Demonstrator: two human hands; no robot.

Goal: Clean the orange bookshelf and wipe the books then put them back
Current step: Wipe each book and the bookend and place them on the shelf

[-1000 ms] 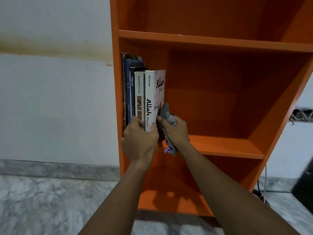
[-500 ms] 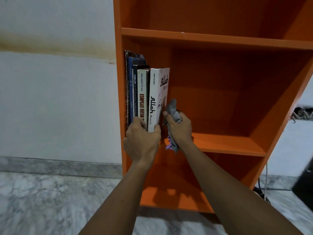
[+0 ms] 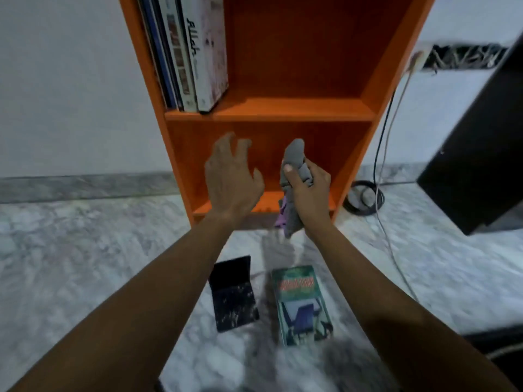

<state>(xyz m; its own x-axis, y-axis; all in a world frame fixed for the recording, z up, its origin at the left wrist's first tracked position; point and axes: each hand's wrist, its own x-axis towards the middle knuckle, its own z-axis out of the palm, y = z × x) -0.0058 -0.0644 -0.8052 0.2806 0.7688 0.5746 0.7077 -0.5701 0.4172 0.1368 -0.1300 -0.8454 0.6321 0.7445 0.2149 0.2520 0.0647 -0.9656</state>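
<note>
The orange bookshelf [image 3: 283,108] stands against the wall. Several books [image 3: 192,52] stand upright at the left end of its middle shelf, a white one outermost. My left hand [image 3: 232,176] hangs open in front of the bottom compartment, fingers spread, holding nothing. My right hand [image 3: 307,190] is closed around a crumpled grey cloth [image 3: 294,162], beside the left hand. On the marble floor below my arms lie a black book [image 3: 235,295] and a green book [image 3: 302,304], both flat.
A dark piece of furniture [image 3: 475,154] stands to the right of the bookshelf. Cables [image 3: 385,165] hang from a wall socket and coil on the floor [image 3: 85,264] at the shelf's right foot.
Both hands have left the white book on the middle shelf and dropped to the bottom compartment. The view tilted down, bringing two books on the floor into sight.
</note>
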